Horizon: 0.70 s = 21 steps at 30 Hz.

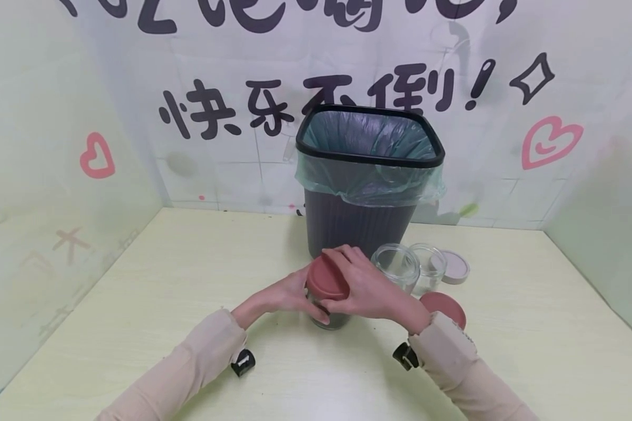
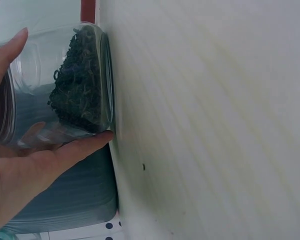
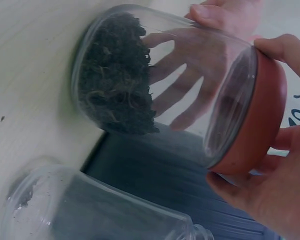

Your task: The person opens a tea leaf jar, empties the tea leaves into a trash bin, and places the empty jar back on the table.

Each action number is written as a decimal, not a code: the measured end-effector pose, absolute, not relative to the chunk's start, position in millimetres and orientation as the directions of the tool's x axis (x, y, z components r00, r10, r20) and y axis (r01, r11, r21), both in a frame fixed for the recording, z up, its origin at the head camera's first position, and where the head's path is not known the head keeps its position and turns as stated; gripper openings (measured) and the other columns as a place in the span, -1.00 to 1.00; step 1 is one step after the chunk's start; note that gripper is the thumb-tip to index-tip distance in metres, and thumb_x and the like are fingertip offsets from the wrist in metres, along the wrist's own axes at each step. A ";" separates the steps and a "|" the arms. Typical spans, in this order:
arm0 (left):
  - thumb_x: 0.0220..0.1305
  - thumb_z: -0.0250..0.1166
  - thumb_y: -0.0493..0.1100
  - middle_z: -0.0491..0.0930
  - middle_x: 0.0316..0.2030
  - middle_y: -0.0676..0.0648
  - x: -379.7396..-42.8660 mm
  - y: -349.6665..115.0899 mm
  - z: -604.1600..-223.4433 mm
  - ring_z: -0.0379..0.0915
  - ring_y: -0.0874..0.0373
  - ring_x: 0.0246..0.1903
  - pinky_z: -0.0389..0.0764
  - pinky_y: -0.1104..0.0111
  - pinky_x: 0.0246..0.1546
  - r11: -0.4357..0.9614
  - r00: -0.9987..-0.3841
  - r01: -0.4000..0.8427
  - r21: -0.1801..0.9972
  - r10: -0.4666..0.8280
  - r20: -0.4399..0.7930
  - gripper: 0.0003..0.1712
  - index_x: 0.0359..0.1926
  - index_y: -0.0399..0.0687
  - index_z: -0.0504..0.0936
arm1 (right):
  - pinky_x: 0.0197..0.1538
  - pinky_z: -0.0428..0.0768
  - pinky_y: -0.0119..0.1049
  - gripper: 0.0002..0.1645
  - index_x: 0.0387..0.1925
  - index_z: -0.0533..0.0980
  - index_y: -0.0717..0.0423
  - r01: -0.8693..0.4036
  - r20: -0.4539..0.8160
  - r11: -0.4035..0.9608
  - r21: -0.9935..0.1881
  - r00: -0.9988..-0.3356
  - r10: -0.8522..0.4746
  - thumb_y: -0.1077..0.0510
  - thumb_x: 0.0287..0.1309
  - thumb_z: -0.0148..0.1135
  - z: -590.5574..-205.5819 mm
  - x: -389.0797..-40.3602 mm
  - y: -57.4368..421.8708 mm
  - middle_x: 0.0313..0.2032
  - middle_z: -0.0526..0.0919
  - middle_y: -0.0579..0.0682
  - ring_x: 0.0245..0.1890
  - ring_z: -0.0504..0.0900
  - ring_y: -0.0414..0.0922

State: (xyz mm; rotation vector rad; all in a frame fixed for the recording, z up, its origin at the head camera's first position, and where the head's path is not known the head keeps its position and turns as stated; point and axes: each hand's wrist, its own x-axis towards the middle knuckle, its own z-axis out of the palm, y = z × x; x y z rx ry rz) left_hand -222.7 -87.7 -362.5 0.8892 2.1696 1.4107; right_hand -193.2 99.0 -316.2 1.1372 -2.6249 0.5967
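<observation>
A clear glass jar (image 3: 190, 55) holds dark, curled dried leaves (image 3: 115, 75) in its lower part and wears a red lid (image 1: 327, 279). My left hand (image 1: 291, 291) grips the jar's glass side, its fingers spread behind the glass in the right wrist view. Over the top, my right hand (image 1: 371, 287) holds the lid's rim between thumb and fingers. The jar's base is at the table surface or very close to it; the left wrist view does not settle which. The lid sits on the jar's mouth.
Behind the hands stands a dark bin (image 1: 358, 219) with a green liner. Two lidless glass jars (image 1: 395, 263) stand right of my right hand. Another red lid (image 1: 442, 305) lies partly behind the right forearm, and a pale lid (image 1: 455, 266) lies beyond. Printed sheets enclose the table (image 1: 210, 251).
</observation>
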 end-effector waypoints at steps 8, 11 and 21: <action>-0.29 0.51 -0.21 0.34 0.08 0.02 -221.9 -87.8 -363.4 0.25 0.17 0.07 0.24 0.22 0.12 0.300 -0.725 0.281 0.911 0.689 -0.003 0.08 0.26 -0.03 0.07 | -0.02 0.46 -0.15 -0.05 0.21 0.14 0.25 -0.737 0.266 0.591 -0.328 -0.673 -0.691 0.01 -0.21 0.34 -313.0 -190.2 99.5 0.15 0.26 0.13 0.15 0.23 0.03; -0.27 0.49 -0.23 0.33 0.10 0.01 -221.7 -88.5 -363.2 0.25 0.16 0.08 0.26 0.22 0.11 0.289 -0.719 0.279 0.916 0.695 0.000 0.09 0.28 -0.04 0.04 | 0.00 0.45 -0.12 0.01 0.24 0.12 0.26 -0.700 0.269 0.632 -0.332 -0.713 -0.648 -0.13 -0.16 0.32 -316.0 -189.0 96.2 0.18 0.23 0.16 0.17 0.21 0.05; -0.21 0.46 -0.25 0.34 0.10 0.01 -221.4 -87.7 -362.7 0.23 0.14 0.08 0.24 0.20 0.11 0.284 -0.718 0.271 0.920 0.696 -0.003 0.06 0.29 -0.01 0.01 | -0.32 0.47 -0.21 0.08 -0.04 0.35 0.36 -0.560 0.462 0.826 -0.055 -0.748 -0.477 -0.51 -0.29 0.11 -331.3 -189.4 84.7 -0.24 0.38 0.15 -0.25 0.33 -0.02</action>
